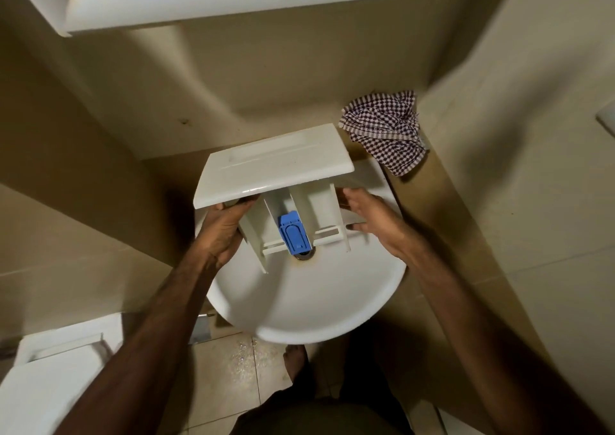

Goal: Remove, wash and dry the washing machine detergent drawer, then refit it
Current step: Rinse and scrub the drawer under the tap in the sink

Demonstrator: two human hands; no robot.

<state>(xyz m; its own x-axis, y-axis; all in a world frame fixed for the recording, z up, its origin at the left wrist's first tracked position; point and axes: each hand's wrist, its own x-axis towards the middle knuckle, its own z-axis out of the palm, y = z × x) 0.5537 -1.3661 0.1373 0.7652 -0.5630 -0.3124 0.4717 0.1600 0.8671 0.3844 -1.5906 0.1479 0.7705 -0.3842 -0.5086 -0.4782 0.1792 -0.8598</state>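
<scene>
In the middle of the frame the white detergent drawer (276,181) is held over the round white sink (316,301), front panel toward the top. Its open compartments look bare apart from a blue insert (294,236) in the middle channel, just above the drain (304,255). The left hand (221,231) grips the drawer's left side, fingers curled beneath. The right hand (369,216) lies at the right wall, fingers straight and slightly spread. A checked cloth (386,131) lies crumpled on the ledge at upper right.
</scene>
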